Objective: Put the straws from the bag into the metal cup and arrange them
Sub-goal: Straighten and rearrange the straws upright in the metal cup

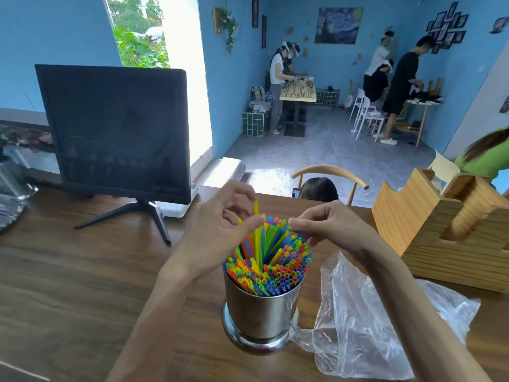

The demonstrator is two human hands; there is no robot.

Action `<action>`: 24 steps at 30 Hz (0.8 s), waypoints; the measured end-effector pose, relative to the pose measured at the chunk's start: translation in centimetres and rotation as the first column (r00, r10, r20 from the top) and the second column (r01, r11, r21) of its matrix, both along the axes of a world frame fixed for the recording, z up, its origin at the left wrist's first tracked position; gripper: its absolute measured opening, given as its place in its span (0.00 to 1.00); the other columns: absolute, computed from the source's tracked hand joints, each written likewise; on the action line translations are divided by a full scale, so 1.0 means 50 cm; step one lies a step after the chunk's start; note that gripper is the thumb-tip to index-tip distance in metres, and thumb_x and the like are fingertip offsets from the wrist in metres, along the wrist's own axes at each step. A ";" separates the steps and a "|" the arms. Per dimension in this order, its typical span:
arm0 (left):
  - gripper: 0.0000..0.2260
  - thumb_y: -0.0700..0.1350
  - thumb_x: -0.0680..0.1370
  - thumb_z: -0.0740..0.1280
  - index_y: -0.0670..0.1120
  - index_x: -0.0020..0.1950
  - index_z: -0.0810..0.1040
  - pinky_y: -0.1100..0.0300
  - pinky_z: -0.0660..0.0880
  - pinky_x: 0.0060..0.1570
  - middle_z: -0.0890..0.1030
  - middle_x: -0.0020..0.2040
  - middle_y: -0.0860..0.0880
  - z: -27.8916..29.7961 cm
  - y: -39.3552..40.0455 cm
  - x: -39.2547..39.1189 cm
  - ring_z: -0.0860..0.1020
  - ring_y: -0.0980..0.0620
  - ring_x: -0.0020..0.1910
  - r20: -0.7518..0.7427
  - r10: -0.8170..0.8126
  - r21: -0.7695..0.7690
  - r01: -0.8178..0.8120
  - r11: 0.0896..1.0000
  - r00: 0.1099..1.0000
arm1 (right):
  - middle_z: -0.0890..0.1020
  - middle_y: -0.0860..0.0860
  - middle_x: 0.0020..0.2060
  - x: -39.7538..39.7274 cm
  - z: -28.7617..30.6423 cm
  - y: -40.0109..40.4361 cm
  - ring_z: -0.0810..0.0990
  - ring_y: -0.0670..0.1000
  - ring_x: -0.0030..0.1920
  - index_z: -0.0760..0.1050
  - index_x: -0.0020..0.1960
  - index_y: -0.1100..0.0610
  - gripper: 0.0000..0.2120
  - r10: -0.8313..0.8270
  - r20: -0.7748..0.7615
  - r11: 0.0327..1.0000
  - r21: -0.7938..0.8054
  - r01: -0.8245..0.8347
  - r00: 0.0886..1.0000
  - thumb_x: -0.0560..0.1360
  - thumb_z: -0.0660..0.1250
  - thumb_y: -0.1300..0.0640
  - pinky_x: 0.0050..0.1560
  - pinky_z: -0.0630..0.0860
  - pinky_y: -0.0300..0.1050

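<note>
the wooden counter bears a crumpled clear bag at four o'clock of the metal cup, touching its base. the cup is crammed with coloured straws. above them the left hand pinches one raised yellow straw, while the right hand pinches straw tips at the far rim.

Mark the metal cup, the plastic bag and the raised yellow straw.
metal cup [259, 312]: head view, shiny side wall.
plastic bag [358, 321]: head view, crumpled middle.
raised yellow straw [256, 208]: head view, upper end.
</note>
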State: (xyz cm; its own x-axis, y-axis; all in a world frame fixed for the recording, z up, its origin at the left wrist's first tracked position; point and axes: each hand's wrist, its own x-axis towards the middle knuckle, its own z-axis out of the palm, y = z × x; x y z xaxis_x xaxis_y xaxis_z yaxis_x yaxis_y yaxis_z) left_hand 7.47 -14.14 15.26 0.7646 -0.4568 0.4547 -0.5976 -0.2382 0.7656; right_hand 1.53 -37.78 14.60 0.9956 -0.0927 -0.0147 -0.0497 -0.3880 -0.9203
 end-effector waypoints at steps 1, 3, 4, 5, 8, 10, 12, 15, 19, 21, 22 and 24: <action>0.12 0.47 0.74 0.77 0.59 0.49 0.76 0.59 0.78 0.48 0.82 0.44 0.57 0.000 0.005 0.004 0.80 0.56 0.45 -0.011 -0.017 0.059 0.018 0.998 1.000 | 0.87 0.56 0.40 0.001 0.001 -0.001 0.83 0.47 0.40 0.87 0.43 0.58 0.11 -0.002 -0.009 1.000 0.011 0.002 1.000 0.75 0.74 0.50 0.39 0.79 0.37; 0.10 0.48 0.73 0.78 0.58 0.45 0.78 0.56 0.77 0.53 0.82 0.46 0.59 -0.001 0.015 0.013 0.79 0.59 0.50 -0.022 -0.072 0.199 0.075 0.977 0.997 | 0.87 0.57 0.40 0.004 0.003 -0.004 0.83 0.47 0.40 0.87 0.42 0.58 0.11 0.003 -0.036 1.000 0.015 -0.003 0.999 0.74 0.75 0.50 0.39 0.79 0.38; 0.08 0.49 0.73 0.78 0.57 0.44 0.79 0.56 0.77 0.55 0.82 0.47 0.59 0.000 0.017 0.016 0.78 0.60 0.52 -0.022 -0.101 0.257 0.104 0.961 0.995 | 0.87 0.57 0.40 0.005 0.006 -0.004 0.83 0.47 0.40 0.88 0.42 0.57 0.11 0.006 -0.049 1.000 0.009 -0.005 0.999 0.73 0.75 0.49 0.39 0.79 0.38; 0.06 0.52 0.72 0.77 0.57 0.42 0.80 0.55 0.77 0.56 0.82 0.48 0.59 0.001 0.018 0.019 0.78 0.60 0.53 -0.027 -0.128 0.287 0.130 0.949 0.991 | 0.87 0.56 0.40 0.006 0.009 -0.005 0.83 0.46 0.40 0.88 0.42 0.56 0.12 0.007 -0.054 1.000 0.000 -0.007 0.999 0.73 0.75 0.48 0.39 0.79 0.38; 0.09 0.60 0.69 0.70 0.56 0.42 0.81 0.60 0.74 0.56 0.82 0.49 0.58 0.010 0.008 0.020 0.78 0.58 0.54 -0.064 -0.166 0.241 0.177 0.954 0.984 | 0.86 0.56 0.37 0.010 0.032 -0.005 0.82 0.47 0.38 0.86 0.39 0.57 0.12 -0.013 0.002 1.000 -0.009 0.013 1.000 0.72 0.75 0.48 0.37 0.76 0.37; 0.11 0.60 0.71 0.70 0.57 0.49 0.82 0.66 0.73 0.55 0.82 0.51 0.58 0.016 -0.005 0.016 0.78 0.60 0.54 -0.065 -0.174 0.190 0.183 0.965 0.983 | 0.85 0.56 0.35 0.011 0.056 -0.004 0.80 0.47 0.36 0.85 0.38 0.59 0.13 -0.057 0.094 0.998 0.021 0.056 0.994 0.73 0.76 0.50 0.36 0.74 0.38; 0.14 0.58 0.76 0.73 0.58 0.60 0.81 0.69 0.71 0.55 0.81 0.54 0.59 0.020 -0.022 0.011 0.77 0.61 0.57 -0.040 -0.176 0.184 0.180 0.966 0.984 | 0.84 0.58 0.34 0.010 0.084 0.004 0.78 0.47 0.33 0.85 0.38 0.59 0.12 -0.116 0.212 0.991 0.085 0.100 0.970 0.73 0.75 0.52 0.34 0.72 0.39; 0.15 0.56 0.79 0.70 0.60 0.65 0.80 0.73 0.66 0.57 0.79 0.58 0.62 0.022 -0.041 0.009 0.73 0.64 0.61 -0.039 -0.165 0.223 0.169 0.960 0.986 | 0.82 0.52 0.30 0.004 0.125 0.028 0.75 0.46 0.30 0.84 0.40 0.61 0.12 -0.186 0.385 0.969 0.222 0.105 0.904 0.73 0.74 0.51 0.33 0.70 0.39; 0.07 0.52 0.81 0.67 0.56 0.55 0.85 0.69 0.68 0.60 0.82 0.54 0.60 0.028 -0.052 0.005 0.76 0.64 0.59 -0.046 -0.183 0.204 0.189 0.961 0.982 | 0.77 0.46 0.29 -0.012 0.173 0.049 0.72 0.45 0.30 0.81 0.42 0.56 0.09 -0.266 0.567 0.950 0.289 0.113 0.779 0.78 0.71 0.52 0.33 0.70 0.37; 0.07 0.50 0.81 0.68 0.53 0.50 0.86 0.70 0.72 0.56 0.85 0.49 0.58 0.039 -0.051 0.001 0.80 0.62 0.54 -0.105 -0.186 0.095 0.197 0.976 0.977 | 0.77 0.46 0.30 -0.021 0.187 0.050 0.72 0.46 0.31 0.80 0.44 0.56 0.08 -0.294 0.621 0.937 0.336 0.092 0.727 0.80 0.69 0.54 0.34 0.70 0.38; 0.06 0.50 0.80 0.69 0.53 0.47 0.85 0.68 0.74 0.54 0.86 0.47 0.55 0.044 -0.048 0.003 0.82 0.61 0.51 -0.127 -0.176 0.002 0.178 0.984 0.976 | 0.77 0.46 0.30 -0.026 0.189 0.048 0.73 0.46 0.32 0.80 0.45 0.56 0.08 -0.300 0.629 0.928 0.367 0.065 0.717 0.80 0.68 0.53 0.34 0.70 0.38; 0.03 0.51 0.73 0.73 0.55 0.43 0.86 0.63 0.78 0.47 0.87 0.40 0.52 0.055 -0.030 0.011 0.83 0.58 0.42 -0.169 -0.126 -0.238 0.084 0.968 0.977 | 0.79 0.46 0.31 -0.038 0.182 0.040 0.77 0.46 0.33 0.79 0.46 0.55 0.07 -0.281 0.605 0.902 0.432 -0.010 0.745 0.79 0.66 0.53 0.35 0.73 0.37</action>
